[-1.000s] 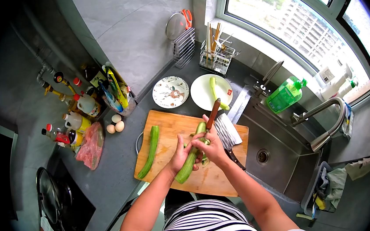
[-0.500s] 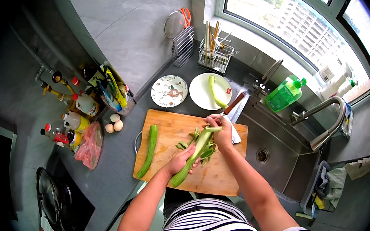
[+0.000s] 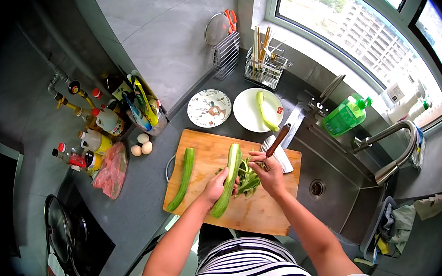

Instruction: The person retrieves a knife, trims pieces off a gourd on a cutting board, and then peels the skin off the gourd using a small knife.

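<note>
My left hand (image 3: 216,184) is wrapped around a partly peeled luffa gourd (image 3: 232,163), held slanting over the wooden cutting board (image 3: 216,141). The pale, peeled stretch faces up; its lower end is still green. My right hand (image 3: 268,173) is closed on a brown-handled peeler (image 3: 278,141), its working end mostly hidden by my fingers. Beneath and beside that hand lies a pile of green peel strips (image 3: 248,180). An unpeeled luffa (image 3: 183,179) rests along the board's left side. A wide metal blade (image 3: 279,156) lies at its upper right.
Behind the board stand a patterned plate (image 3: 209,108) and a white plate (image 3: 237,110) holding a peeled luffa (image 3: 263,112). Three eggs (image 3: 141,145) lie left, near bottles and a pink bag (image 3: 112,171). The sink (image 3: 335,186) is on the right, a wok (image 3: 59,226) at far left.
My right hand with the peeler has shifted down, away from the gourd's far end. The gourd has swung more upright and shows a broader pale strip. The view has shifted slightly.
</note>
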`<act>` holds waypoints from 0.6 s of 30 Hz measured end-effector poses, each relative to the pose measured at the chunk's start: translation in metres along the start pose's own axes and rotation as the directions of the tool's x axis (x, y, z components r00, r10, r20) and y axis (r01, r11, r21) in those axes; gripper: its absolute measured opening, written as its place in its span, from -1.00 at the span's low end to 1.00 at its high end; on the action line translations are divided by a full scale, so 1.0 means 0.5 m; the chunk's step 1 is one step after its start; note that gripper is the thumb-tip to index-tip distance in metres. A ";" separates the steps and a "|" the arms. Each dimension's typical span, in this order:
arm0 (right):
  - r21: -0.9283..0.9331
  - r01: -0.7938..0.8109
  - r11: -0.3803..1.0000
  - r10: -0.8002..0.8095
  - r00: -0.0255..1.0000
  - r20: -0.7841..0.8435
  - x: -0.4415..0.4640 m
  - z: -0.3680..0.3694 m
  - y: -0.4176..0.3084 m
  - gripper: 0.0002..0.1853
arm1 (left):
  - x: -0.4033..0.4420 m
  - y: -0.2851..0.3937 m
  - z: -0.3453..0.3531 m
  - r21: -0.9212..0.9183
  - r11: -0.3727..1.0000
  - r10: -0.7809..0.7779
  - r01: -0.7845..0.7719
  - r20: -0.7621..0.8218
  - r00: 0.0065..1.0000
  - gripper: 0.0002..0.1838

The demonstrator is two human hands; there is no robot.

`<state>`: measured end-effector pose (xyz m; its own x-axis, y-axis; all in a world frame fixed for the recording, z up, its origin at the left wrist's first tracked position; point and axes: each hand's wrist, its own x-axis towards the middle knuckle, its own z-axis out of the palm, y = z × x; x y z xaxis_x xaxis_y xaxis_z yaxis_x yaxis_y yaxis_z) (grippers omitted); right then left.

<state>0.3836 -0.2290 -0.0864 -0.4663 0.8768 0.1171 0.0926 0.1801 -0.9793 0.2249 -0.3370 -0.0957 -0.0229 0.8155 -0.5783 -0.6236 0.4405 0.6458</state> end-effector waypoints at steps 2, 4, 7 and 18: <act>0.079 -0.017 0.997 0.013 0.998 0.062 -0.007 0.017 -0.008 -0.87 | 0.009 -0.003 -0.004 0.027 1.000 -0.003 0.003 0.013 1.000 -0.46; 0.265 -0.151 0.952 0.112 0.981 0.160 -0.015 0.044 -0.021 -0.86 | 0.014 0.004 -0.003 0.046 0.999 -0.012 0.009 0.068 0.998 -0.36; -0.077 0.128 0.989 -0.109 0.971 0.210 -0.027 0.072 -0.029 -0.82 | -0.018 0.038 0.040 -0.089 0.995 -0.030 0.043 0.141 0.990 -0.21; 0.410 -0.265 0.873 0.275 0.961 0.036 0.083 0.034 -0.026 -0.86 | -0.024 0.014 0.010 -0.017 0.992 -0.104 0.123 0.430 0.897 -0.43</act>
<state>0.3482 -0.2023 -0.0713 -0.4541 0.8761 -0.1622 -0.1560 -0.2574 -0.9536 0.2247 -0.3417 -0.0820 0.3802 0.8471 -0.3713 -0.6350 0.5310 0.5612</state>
